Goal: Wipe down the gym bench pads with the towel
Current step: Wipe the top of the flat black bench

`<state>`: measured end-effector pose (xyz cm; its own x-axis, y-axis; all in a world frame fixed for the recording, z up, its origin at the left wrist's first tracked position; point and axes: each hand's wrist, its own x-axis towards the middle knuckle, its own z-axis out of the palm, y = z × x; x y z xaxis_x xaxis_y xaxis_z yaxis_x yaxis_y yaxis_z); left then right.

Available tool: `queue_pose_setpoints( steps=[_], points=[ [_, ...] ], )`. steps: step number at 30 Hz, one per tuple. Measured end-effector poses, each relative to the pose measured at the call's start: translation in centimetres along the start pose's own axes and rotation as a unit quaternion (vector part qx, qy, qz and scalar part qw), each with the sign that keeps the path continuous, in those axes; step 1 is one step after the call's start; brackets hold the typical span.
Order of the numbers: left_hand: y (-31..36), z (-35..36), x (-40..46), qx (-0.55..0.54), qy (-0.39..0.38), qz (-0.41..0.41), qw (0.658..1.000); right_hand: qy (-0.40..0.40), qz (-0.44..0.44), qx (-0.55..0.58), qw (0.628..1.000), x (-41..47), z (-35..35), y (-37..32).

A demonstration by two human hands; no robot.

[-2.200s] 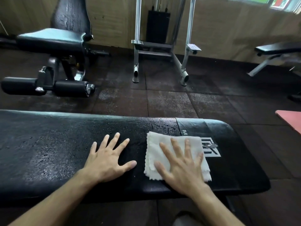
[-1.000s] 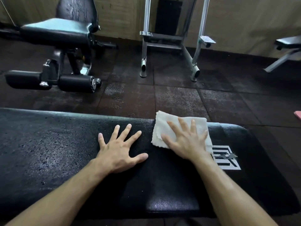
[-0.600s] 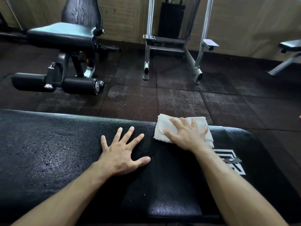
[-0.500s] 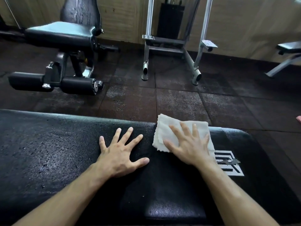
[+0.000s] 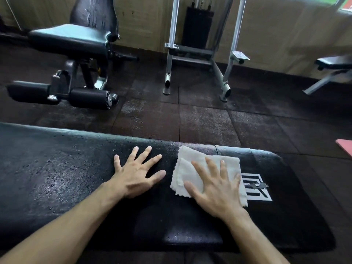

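Note:
A long black bench pad (image 5: 57, 178) runs across the lower part of the head view, its surface worn and speckled. A folded white towel (image 5: 186, 164) lies on the pad just left of a white logo (image 5: 257, 189). My right hand (image 5: 215, 189) presses flat on the towel with straight, spread fingers. My left hand (image 5: 135, 174) rests flat on the bare pad to the left of the towel, fingers spread, a short gap apart from it.
Dark rubber floor tiles (image 5: 200, 122) lie beyond the pad. A black seat machine with roller pads (image 5: 76, 54) stands at the far left. A grey metal frame (image 5: 198, 54) stands against the wall. Another bench (image 5: 335, 67) is at far right, a pink edge (image 5: 345, 147) below it.
My right hand slid the towel from the pad's far edge back toward me, over the pad's middle. The left hand stayed planted.

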<state>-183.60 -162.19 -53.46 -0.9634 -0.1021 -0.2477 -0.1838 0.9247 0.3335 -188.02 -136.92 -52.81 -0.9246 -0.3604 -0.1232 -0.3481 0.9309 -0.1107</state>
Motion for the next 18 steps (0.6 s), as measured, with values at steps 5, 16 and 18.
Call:
queue_pose_setpoints(
  steps=[5,16,18],
  points=[
    [-1.0,-0.3,-1.4,-0.007,-0.011,0.03,0.999,-0.029,-0.002,-0.024,0.999,-6.2,0.7,-1.0],
    [-4.8,1.1,-8.0,0.062,0.024,0.001,0.998,-0.019,-0.014,-0.011,1.0,-6.8,1.1,-2.5],
    [-4.8,1.2,-8.2,0.066,0.023,-0.001,0.998,-0.018,-0.023,-0.008,1.0,-9.3,1.6,-3.2]
  ],
)
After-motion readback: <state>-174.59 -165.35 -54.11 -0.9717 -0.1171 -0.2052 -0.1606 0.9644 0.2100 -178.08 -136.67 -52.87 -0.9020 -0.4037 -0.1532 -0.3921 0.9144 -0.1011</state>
